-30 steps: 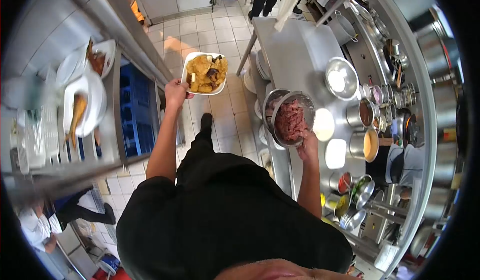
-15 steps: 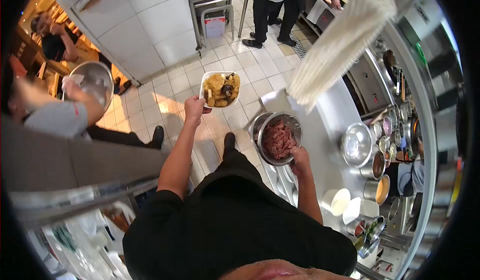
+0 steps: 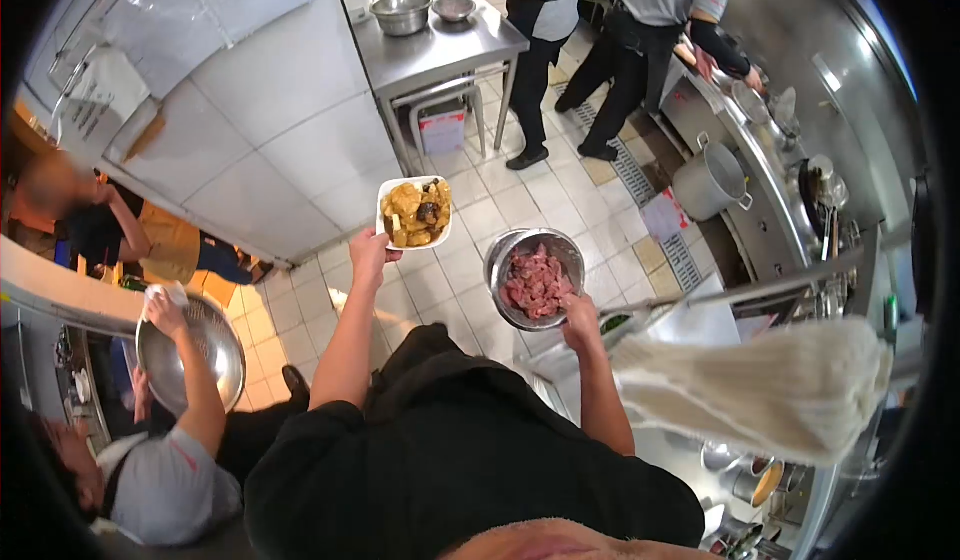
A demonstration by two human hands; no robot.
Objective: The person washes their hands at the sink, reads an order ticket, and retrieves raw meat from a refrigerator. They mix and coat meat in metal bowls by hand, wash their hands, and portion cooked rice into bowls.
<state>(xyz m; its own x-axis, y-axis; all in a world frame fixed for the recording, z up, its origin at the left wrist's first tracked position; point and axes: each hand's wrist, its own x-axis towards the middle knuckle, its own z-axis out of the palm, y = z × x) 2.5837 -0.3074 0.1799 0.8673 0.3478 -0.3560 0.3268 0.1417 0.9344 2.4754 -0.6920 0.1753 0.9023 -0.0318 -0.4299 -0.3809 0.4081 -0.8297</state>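
My left hand (image 3: 371, 252) grips the near left edge of a white container (image 3: 385, 222), held level above the floor. Browned chunks (image 3: 405, 200) in sauce with dark pieces fill it; I cannot make out what they are. My right hand (image 3: 580, 320) is closed on the rim of a steel bowl (image 3: 570, 248). Strips of raw red meat (image 3: 540, 282) lie in that bowl, and a second metal rim shows just behind its left side. Both hands are out in front of my body, well apart.
A co-worker at left wipes a large metal bowl (image 3: 222, 345). Ahead stands a steel table (image 3: 470, 45) with two bowls, and two people beyond it. A tall pot (image 3: 708, 182) is by the right-hand stoves. White knitted cloth (image 3: 750, 385) hangs close on my right.
I have moved forward and turned, carrying both the container and the bowl. The steel bowl has left the counter side and is over the floor. The hanging cloth now appears lower right.
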